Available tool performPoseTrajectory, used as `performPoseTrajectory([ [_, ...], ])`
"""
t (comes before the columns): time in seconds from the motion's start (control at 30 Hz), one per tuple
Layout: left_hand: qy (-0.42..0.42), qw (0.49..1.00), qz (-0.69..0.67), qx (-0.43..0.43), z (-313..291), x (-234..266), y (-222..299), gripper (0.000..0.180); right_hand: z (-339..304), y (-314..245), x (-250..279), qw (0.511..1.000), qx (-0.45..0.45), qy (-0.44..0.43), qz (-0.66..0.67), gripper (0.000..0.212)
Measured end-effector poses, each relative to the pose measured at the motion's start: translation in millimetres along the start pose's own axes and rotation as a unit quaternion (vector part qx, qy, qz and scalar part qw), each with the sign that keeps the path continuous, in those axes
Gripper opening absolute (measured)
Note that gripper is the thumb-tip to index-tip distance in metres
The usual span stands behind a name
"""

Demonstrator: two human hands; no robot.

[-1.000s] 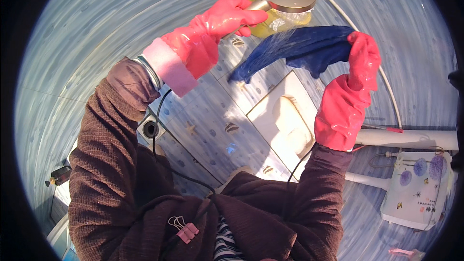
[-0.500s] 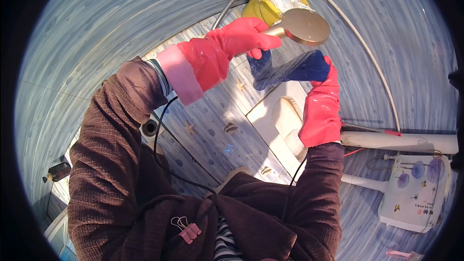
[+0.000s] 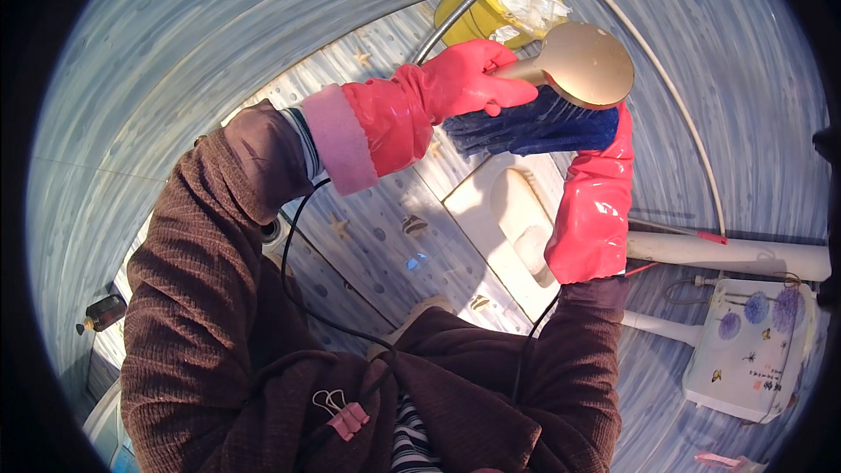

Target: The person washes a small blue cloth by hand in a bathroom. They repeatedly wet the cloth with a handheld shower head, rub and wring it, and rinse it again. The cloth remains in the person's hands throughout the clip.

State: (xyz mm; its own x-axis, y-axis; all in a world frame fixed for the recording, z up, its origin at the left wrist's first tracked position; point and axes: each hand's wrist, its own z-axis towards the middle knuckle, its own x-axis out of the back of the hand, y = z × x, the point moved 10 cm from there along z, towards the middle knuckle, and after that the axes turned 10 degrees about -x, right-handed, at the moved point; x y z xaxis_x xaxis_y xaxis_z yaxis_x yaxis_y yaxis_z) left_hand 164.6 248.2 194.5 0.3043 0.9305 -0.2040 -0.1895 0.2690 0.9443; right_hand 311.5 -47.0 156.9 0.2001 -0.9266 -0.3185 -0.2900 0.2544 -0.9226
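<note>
Both my hands wear long red rubber gloves. My left hand (image 3: 480, 79) is closed around the handle of a gold shower head (image 3: 585, 66), its round back turned up toward me. Just under the head hangs a dark blue wet cloth (image 3: 517, 127), with pale streaks like water across it. My right hand (image 3: 597, 193) grips the cloth's right end; its fingers are partly hidden behind the cloth and the shower head. The metal shower hose (image 3: 473, 2) runs up past the yellow bucket.
A yellow bucket (image 3: 455, 31) filled with white waste stands at the far wall. Below the cloth lies a squat toilet (image 3: 504, 210) set in the patterned floor (image 3: 377, 236). At the right are a white pipe (image 3: 727, 256) and a flowered cistern (image 3: 745, 355).
The shower head has moved right and slightly down, over the cloth. Bent before, the cloth now stretches more level, and my right hand has shifted slightly right and down.
</note>
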Motion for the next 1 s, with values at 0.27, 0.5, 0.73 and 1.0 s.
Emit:
performPoseTrajectory([
  [0.27, -0.002, 1.000, -0.005, -0.005, 3, 3, -7, 0.037, -22, -30, -20, 0.999, 0.018, 0.021, -0.026, 0.032],
  [0.5, 0.006, 1.000, -0.020, -0.006, 2, -2, -2, 0.041, -44, -55, -39, 0.998, 0.037, 0.040, -0.034, 0.033],
  [0.73, -0.025, 1.000, -0.010, -0.016, -1, -10, 7, 0.043, -64, -78, -52, 0.995, 0.059, 0.063, -0.042, 0.033],
  [1.0, -0.053, 0.999, 0.009, 0.008, -8, -11, -4, 0.032, -73, -92, -61, 0.993, 0.073, 0.081, -0.042, 0.034],
])
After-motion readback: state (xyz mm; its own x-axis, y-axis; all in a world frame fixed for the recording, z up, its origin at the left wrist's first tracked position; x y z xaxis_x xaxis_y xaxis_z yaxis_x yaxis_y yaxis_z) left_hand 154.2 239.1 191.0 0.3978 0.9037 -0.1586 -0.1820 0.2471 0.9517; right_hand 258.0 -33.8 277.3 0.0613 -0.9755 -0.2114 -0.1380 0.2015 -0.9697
